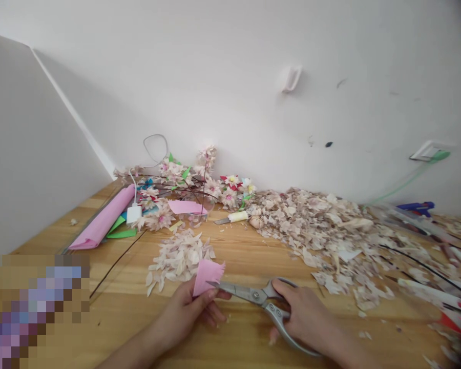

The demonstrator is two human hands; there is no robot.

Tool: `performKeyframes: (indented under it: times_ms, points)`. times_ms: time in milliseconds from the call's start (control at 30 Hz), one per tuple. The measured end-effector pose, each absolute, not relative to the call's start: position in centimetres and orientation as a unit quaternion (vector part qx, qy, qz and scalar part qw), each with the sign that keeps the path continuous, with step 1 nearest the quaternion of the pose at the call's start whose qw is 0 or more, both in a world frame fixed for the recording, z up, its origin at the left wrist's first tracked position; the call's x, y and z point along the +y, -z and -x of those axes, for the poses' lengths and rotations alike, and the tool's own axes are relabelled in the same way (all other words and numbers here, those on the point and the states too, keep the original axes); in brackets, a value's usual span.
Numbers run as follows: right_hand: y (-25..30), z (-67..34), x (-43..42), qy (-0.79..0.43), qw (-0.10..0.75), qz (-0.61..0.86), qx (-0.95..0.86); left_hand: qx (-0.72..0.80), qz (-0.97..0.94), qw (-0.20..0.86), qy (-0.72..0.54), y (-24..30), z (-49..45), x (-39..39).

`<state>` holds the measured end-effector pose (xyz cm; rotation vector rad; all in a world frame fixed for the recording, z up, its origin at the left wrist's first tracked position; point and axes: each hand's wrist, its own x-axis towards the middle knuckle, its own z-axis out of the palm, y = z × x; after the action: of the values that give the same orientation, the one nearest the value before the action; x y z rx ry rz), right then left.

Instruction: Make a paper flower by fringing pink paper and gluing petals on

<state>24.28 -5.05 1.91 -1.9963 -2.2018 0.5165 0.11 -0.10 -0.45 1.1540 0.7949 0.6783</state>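
Observation:
A small strip of pink crepe paper (206, 272) is pinched between the thumb and fingers of my left hand (194, 306). Its upper right edge looks cut into a fringe. My right hand (303, 312) grips the handles of grey metal scissors (249, 294), fingers through the loops. The blade tips lie against the pink paper near my left thumb; the blades look nearly closed. Just behind my left hand is a small heap of pale petals (182, 253) on the wooden table (253, 261).
Handmade flowers (213, 189) on thin stems lie along the wall, beside a pink paper roll (103, 218) and a white charger (134, 214). A utility knife (232, 218) rests mid-table. A large pile of dry petals (322, 225) spreads rightward, towards a blue glue gun (417, 208).

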Motion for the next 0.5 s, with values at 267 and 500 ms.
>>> performKeyframes:
  times_ms: [267, 500]
  points:
    - [-1.87, -24.88, -5.13, -0.149, 0.057, 0.661, -0.733, 0.38, -0.528, 0.7, -0.295, 0.78, 0.46, 0.25]
    - [-1.96, -24.7, -5.08, -0.153, 0.04, 0.659, -0.735, 0.373, -0.531, 0.698, -0.303, 0.5, 0.04, 0.23]
